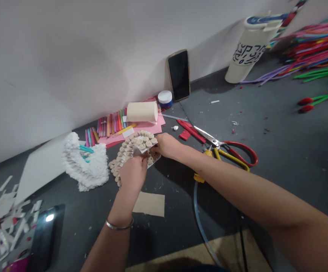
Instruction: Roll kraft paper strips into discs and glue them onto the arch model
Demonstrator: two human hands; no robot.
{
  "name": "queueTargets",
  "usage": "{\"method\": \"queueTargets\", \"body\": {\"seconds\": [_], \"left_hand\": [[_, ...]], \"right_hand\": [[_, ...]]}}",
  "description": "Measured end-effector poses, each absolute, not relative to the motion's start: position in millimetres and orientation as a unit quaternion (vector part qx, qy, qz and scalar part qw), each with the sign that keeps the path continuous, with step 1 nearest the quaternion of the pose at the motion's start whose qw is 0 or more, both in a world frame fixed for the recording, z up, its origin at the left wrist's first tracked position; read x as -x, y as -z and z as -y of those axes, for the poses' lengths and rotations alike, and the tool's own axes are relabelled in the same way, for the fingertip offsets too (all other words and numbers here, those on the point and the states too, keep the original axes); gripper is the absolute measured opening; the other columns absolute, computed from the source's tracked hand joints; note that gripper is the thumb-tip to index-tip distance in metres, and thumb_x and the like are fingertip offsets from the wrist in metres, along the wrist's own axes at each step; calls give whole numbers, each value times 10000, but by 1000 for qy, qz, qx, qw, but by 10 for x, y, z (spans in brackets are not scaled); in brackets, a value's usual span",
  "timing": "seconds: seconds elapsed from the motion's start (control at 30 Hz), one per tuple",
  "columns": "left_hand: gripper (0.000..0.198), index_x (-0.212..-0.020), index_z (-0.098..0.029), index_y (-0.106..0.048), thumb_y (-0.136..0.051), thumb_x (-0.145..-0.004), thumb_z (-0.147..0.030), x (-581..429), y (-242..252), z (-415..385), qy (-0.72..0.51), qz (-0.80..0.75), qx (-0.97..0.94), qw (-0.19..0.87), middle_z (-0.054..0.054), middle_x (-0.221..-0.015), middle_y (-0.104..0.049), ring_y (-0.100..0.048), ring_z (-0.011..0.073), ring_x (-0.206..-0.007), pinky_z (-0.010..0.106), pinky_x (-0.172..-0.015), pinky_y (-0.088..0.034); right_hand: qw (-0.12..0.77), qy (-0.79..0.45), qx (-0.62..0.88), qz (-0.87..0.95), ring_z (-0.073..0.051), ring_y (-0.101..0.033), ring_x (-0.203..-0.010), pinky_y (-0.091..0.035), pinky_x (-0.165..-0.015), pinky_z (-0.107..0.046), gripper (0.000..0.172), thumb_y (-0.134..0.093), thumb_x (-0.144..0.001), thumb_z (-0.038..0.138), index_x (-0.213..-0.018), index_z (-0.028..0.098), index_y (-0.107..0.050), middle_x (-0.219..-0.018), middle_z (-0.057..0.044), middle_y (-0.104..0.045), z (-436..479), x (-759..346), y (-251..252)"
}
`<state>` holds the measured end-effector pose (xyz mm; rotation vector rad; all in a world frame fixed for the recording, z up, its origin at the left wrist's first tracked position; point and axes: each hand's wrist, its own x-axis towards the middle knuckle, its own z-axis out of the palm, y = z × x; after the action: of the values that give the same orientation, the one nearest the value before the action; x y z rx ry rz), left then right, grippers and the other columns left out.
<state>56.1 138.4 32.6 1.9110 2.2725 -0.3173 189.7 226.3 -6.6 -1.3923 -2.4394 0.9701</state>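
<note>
Between my hands is a curved white craft piece (127,145) covered in rows of small beige rolled rosettes. My left hand (132,172) has its fingers closed at the near inner side of the piece, and the fingertips are partly hidden. My right hand (166,146) pinches the piece's right end, where a flat rosette-covered panel tilts up. Just below lies a beige rectangular sheet (149,204). To the left stands a fluffy white shape (86,166) with turquoise sticks inside it.
Scissors (217,142) and a yellow glue gun (208,153) lie by my right forearm. Behind are a cream roll (142,112), coloured sticks (110,124), a jar (165,99), and a propped phone (179,75). Farther right are a tumbler (248,51) and pipe cleaners (316,45). White scraps (8,230) lie left.
</note>
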Motion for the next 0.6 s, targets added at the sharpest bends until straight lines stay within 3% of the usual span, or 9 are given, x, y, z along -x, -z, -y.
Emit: {"method": "queueTargets", "body": {"seconds": [0.27,0.47,0.6], "left_hand": [[338,-1034,-237,-728,-415,-966,-345,-518,-465,-1284,72,-757,-646,65,92,-872,-752,-690,246,-827,287,-631,-382],[269,-1036,-254,-712,-468,-960,-338,-307,-535,-729,8,-773,-630,71,32,-802,-750,-678,195,-769,260,-647,-416],[284,-1120,-210,-679,-441,-965,-227,-189,-325,-338,-58,-618,-779,92,81,-1128,-711,-626,214,-1057,316,-887,-461]], "right_hand": [[91,-324,456,824,-179,-678,-856,-445,-725,-210,152,-672,-846,214,-958,134,-737,-953,-91,-752,-2222,-1908,47],[102,-294,478,821,-173,-671,-849,-420,-691,-213,172,-648,-877,232,-991,115,-700,-949,-93,-744,-2177,-1950,13],[97,-262,492,824,-195,-660,-874,-412,-716,-245,166,-589,-909,198,-1013,96,-668,-958,-119,-727,-2012,-2115,-157]]}}
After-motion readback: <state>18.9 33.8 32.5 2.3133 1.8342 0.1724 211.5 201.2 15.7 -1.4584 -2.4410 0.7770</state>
